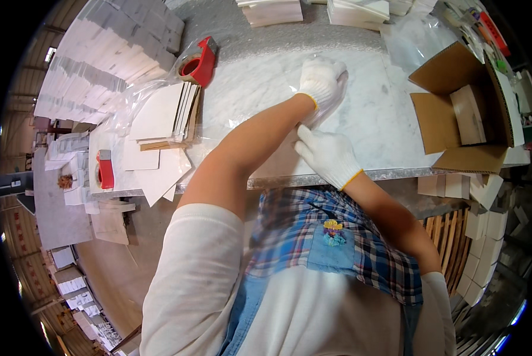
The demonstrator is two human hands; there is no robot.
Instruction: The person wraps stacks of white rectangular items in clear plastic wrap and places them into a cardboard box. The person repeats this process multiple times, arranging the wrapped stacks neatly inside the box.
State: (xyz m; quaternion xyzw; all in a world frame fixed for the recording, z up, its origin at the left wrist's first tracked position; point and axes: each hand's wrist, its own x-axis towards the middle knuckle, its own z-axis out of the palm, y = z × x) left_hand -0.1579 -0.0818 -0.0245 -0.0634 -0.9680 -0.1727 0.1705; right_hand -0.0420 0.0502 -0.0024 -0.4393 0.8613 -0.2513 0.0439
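- Tile (361,104): a big white slab with grey veins, lying flat on the table (230,35), under a clear bag (331,110).
- Left hand (322,80), in a white glove, presses flat on the bag, fingers spread.
- Right hand (328,154), gloved too, rests open at the tile's near edge, holding nothing.

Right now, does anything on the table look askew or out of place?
Yes. Near the table's left edge, loose white tiles lie fanned at different angles, some overhanging the edge. The cardboard box at right lies tipped on its side, flaps open.
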